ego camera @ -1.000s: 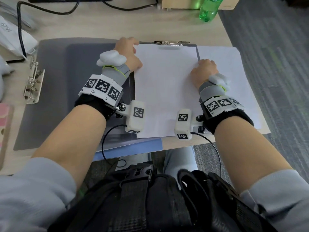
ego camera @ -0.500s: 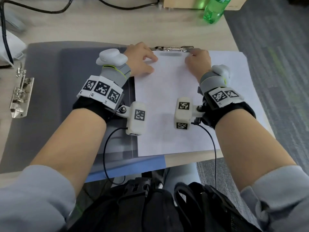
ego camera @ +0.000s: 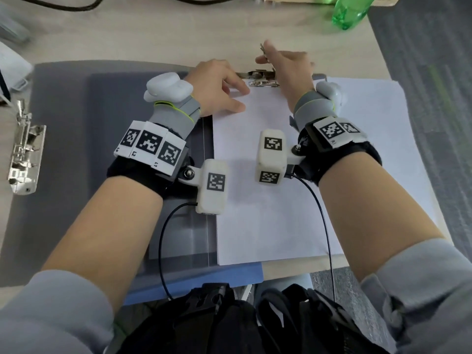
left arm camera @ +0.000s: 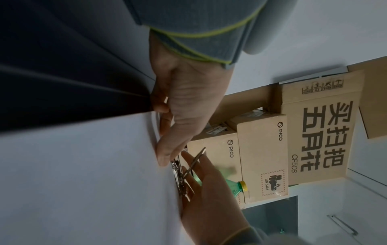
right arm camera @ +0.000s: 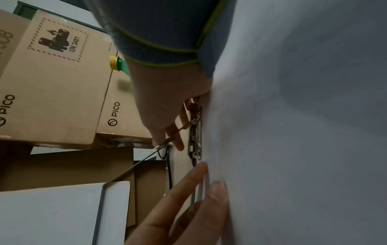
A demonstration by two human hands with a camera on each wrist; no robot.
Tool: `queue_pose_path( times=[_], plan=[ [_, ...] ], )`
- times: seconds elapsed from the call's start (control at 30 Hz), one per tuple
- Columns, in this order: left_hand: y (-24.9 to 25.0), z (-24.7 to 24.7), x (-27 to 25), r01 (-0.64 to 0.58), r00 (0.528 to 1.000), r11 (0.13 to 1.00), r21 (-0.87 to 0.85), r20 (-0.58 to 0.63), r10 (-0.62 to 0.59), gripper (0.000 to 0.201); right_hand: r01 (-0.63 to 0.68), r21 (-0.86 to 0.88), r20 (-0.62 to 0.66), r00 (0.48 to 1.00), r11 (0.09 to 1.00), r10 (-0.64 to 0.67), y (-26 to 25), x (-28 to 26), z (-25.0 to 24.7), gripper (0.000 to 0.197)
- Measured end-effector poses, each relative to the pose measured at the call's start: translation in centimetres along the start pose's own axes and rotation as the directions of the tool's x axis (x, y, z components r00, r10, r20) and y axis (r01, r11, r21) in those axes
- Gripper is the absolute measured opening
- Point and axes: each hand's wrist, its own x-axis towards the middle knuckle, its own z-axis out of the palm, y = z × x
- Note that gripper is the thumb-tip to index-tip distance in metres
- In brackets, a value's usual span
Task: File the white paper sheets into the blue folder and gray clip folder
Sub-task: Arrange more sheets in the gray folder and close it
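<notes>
A stack of white paper sheets lies on the right half of the open gray clip folder. At the stack's top edge sits the folder's metal clip. My right hand pinches the clip's lever and holds it raised; the lever shows between the fingers in the right wrist view. My left hand presses straight fingers on the paper's top left corner beside the clip. The blue folder lies under the gray one, only its near edge showing.
More white paper sticks out to the right beneath the stack. A second metal clip mechanism sits at the gray folder's left edge. A green bottle and cardboard boxes stand at the desk's far side. The desk edge runs close on the right.
My right hand left the paper's right edge, went up to the clip and lifted its lever. My left hand slid right onto the paper's top left corner.
</notes>
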Motion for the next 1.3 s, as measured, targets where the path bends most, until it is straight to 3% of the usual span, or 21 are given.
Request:
queue_pose_path(
  times=[0.07,0.2,0.33,0.47,0.97,1.2,1.3],
  plan=[
    [-0.1,0.1,0.0,-0.002,1.000,1.000,-0.011,0.003,0.003,0.034,-0.018,-0.038,0.030,0.999,0.999,0.019,-0.6,0.3,0.1,0.030],
    [-0.3,0.1,-0.1,0.000,1.000,0.999,-0.045,-0.009,-0.001,0.033,-0.004,-0.148,0.106,0.994,0.989,0.020,-1.1,1.1,0.4,0.045],
    [-0.3,0.2,-0.1,0.003,1.000,0.998,-0.060,-0.027,-0.004,0.032,0.039,-0.361,0.136,0.991,0.932,0.011,-1.3,1.5,0.6,0.051],
    [-0.5,0.2,0.0,0.008,1.000,0.998,-0.066,-0.022,-0.010,0.032,0.068,-0.467,0.146,0.989,0.881,0.001,-1.4,1.5,1.2,0.056],
    [0.3,0.4,-1.1,-0.005,1.000,1.000,-0.019,-0.012,0.004,0.034,0.170,-0.442,0.184,0.978,0.881,-0.097,-0.3,-0.8,-0.5,0.048],
    [2.2,1.1,-2.5,0.030,0.999,0.985,0.168,0.034,-0.036,0.041,0.159,-0.411,0.109,0.986,0.898,-0.125,1.7,-4.8,-4.0,0.047],
    [3.9,2.1,-3.9,0.054,0.998,0.961,0.272,0.018,-0.061,0.033,0.117,-0.365,0.095,0.992,0.924,-0.088,3.4,-7.3,-5.8,0.050]
  ],
)
